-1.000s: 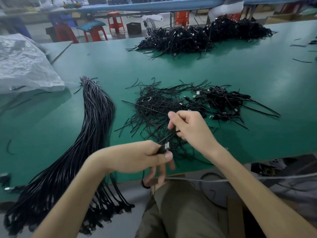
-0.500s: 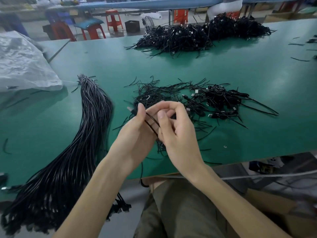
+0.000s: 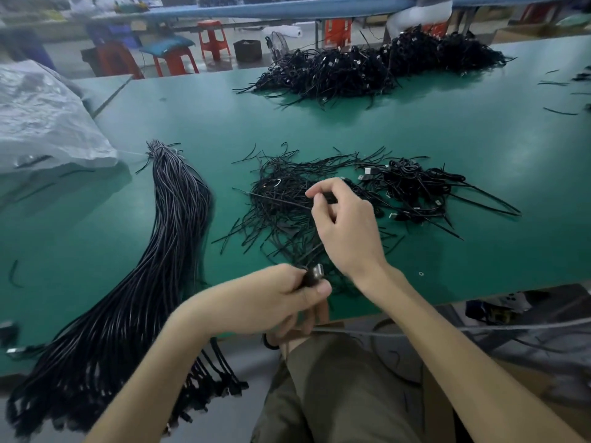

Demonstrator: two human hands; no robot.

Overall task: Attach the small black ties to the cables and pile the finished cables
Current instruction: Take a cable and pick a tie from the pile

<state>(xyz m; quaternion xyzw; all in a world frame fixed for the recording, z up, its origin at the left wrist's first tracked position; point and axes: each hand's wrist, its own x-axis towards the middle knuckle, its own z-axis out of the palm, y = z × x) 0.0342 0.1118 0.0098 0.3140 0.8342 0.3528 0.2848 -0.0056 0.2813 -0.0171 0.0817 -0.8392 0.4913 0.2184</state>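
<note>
At lower centre the left hand (image 3: 271, 298) is gripping a cable (image 3: 315, 272) by its plug; above it the right hand (image 3: 345, 231) is pinching a tie (image 3: 278, 201). Untied cables (image 3: 128, 298) are lying thick at left, so much is remaining; finished piles (image 3: 415, 190) are sitting farther across the green table (image 3: 479, 129), stools (image 3: 212, 43) beyond.

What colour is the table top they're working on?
Green, a plain teal-green mat over the whole table; the head view, the only one, shows it clearly.
</note>
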